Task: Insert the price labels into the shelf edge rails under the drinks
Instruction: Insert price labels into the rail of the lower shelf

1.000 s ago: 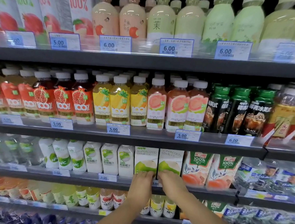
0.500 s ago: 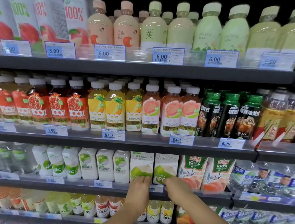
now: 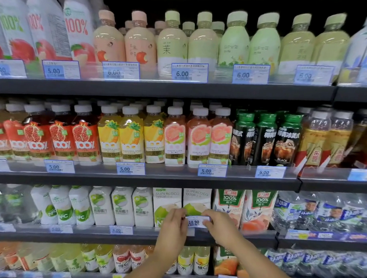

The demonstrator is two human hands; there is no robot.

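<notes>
Price label [image 3: 195, 221] reading 10.90 is up at the front edge of the 3rd shelf down, held at both ends. Left hand [image 3: 172, 226] has its fingers curled onto the label's left end and right hand [image 3: 220, 227] pinches the right end, so both are grasping it and nothing's loose.

The label sits right in front of the 2 Supercoco cartons [image 3: 168, 199], with its lower edge down at the shelf edge rail [image 3: 145, 231]. Honestly can't tell if that edge is already inside the clear rail or just touching it, since the hands cover both ends.

On the same rail, toward the shelf's left end, a 6.00 tag [image 3: 120, 230] is seated under the white coconut bottles [image 3: 122, 207]. Just right of the hands, the peach juice cartons [image 3: 229, 204] stand at the same front edge.

1 shelf up, the rail holds a 5.00 tag [image 3: 130, 168] under the pineapple bottles [image 3: 132, 136] and another under the guava bottles [image 3: 198, 137]. Whole picture is a bit blurry, so the small print is unreadable.
</notes>
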